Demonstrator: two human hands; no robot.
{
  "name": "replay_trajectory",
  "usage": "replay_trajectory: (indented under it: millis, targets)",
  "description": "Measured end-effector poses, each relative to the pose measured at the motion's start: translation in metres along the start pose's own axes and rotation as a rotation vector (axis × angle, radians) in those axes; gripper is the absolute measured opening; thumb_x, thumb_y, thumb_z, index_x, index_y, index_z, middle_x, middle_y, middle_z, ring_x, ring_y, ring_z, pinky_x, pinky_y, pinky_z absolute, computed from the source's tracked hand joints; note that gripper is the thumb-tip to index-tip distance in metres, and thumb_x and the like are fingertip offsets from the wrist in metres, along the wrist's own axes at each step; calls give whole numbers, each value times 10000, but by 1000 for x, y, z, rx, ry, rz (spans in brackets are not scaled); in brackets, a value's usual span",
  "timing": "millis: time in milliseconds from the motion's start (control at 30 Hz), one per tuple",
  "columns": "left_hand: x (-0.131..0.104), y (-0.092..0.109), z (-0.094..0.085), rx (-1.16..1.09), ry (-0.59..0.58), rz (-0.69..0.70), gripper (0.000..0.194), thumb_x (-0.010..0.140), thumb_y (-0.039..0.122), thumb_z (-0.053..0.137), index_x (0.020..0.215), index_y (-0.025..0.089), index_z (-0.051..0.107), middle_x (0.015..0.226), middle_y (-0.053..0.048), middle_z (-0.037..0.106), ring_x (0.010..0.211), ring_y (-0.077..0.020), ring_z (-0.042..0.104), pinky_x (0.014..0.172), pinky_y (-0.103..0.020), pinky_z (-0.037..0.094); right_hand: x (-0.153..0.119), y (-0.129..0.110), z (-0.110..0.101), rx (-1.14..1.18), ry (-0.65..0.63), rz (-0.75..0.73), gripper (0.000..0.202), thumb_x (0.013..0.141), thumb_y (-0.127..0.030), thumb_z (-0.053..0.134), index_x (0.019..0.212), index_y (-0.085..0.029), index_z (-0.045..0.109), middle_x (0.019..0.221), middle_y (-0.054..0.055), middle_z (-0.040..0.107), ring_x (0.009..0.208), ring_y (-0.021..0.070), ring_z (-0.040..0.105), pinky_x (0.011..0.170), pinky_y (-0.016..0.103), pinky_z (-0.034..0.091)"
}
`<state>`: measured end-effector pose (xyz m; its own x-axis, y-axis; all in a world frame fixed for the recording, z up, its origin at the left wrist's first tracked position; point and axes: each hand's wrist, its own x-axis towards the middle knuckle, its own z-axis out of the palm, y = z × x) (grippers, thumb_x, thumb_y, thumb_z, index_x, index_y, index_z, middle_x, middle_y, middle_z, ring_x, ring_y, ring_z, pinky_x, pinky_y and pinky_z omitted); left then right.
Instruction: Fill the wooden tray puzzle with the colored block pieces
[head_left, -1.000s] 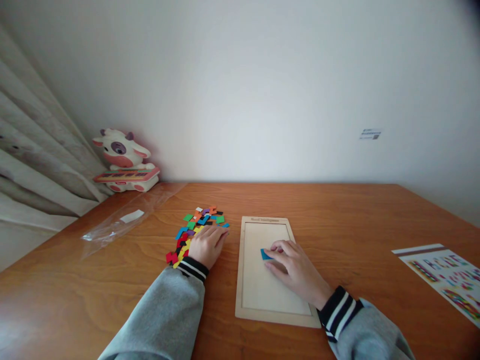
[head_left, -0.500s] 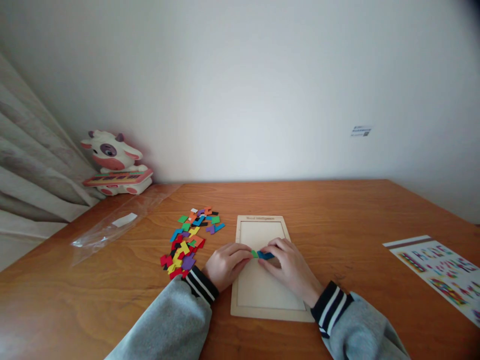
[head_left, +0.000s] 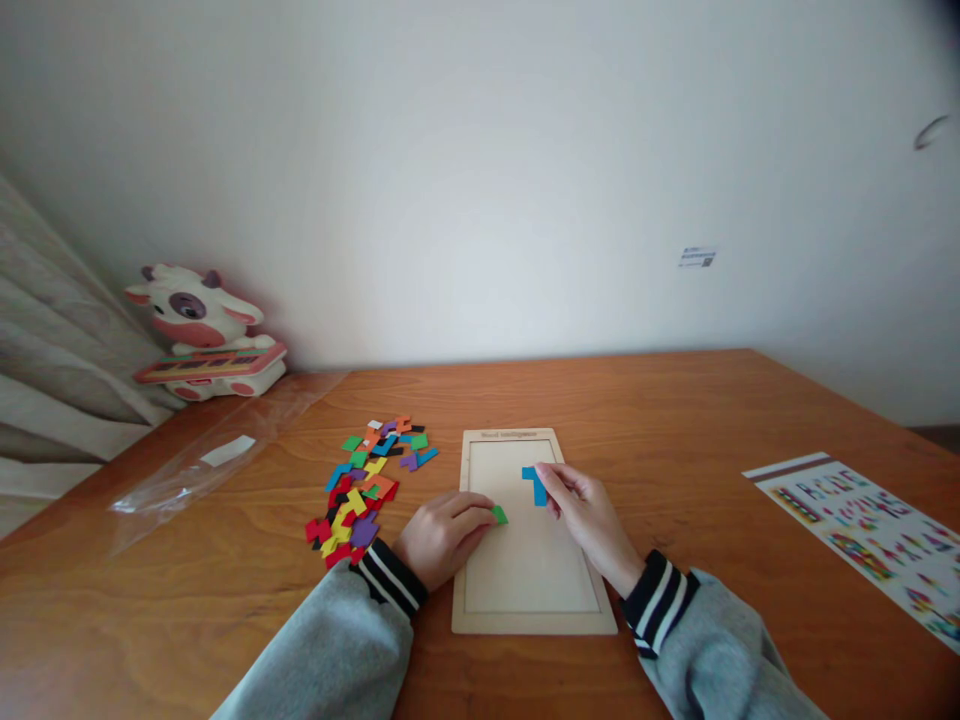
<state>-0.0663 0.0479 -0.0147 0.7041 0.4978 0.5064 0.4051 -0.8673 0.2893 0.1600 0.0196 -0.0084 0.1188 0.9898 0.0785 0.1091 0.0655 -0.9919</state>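
A shallow wooden tray (head_left: pixel 534 623) with a raised frame lies on the table. Over its left side my left hand (head_left: pixel 446 532) pinches a small green piece (head_left: pixel 500 515), partly covered by the fingertips. My right hand (head_left: pixel 583 510) grips a blue angular piece (head_left: pixel 539 490) between thumb and fingers, above the tray's right half. The two pieces are apart. Left of the tray lies a loose pile of coloured pieces (head_left: pixel 363 531) in red, yellow, purple, green, blue, orange and black.
On the wooden table (head_left: pixel 675 420), a cow-shaped toy keyboard (head_left: pixel 210 365) stands at the back left, with a clear plastic bag (head_left: pixel 172 480) before it. A printed sheet (head_left: pixel 862 530) lies at the right. A curtain (head_left: pixel 52 350) hangs at the far left.
The blue piece has moved up and away from the green one in my right hand, and now shows its angled shape. My left hand still has the green piece. The view has shifted slightly.
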Motion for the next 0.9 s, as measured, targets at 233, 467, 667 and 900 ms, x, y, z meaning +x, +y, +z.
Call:
replay_trajectory:
  millis: [233, 467, 667, 900]
  targets:
    - [1, 0, 0, 13, -31, -3, 170, 965, 234, 500, 1012, 221, 662, 1057, -48, 708, 943, -147, 678, 846, -274, 568, -1, -2, 1, 7, -12, -37, 460, 865, -595, 573, 885, -155, 703, 622, 9, 599, 594, 156, 557, 572, 279, 457]
    - [2, 0, -1, 9, -28, -7, 161, 952, 224, 519, 1052, 224, 646, 1069, -48, 710, 963, -163, 669, 846, -299, 554, -2, 1, -2, -100, 14, -138, 429, 888, -560, 561, 1009, -175, 705, 864, 87, 728, 733, 202, 666, 659, 320, 543]
    - [2, -1, -2, 94, 4, -66, 127, 903, 257, 591, 996, 211, 664, 1038, -61, 711, 946, -200, 654, 822, -355, 533, -5, 1, -2, -247, -11, -200, 340, 905, -488, 562, 941, -182, 706, 868, 73, 744, 777, 203, 684, 683, 311, 536]
    - [1, 1, -2, 93, -75, -46, 208, 938, 263, 536, 1091, 227, 672, 1093, -55, 717, 976, -206, 631, 852, -373, 509, -8, 2, -1, -421, -177, -290, 203, 920, -340, 564, 969, -212, 713, 863, 34, 749, 699, 159, 660, 627, 268, 516]
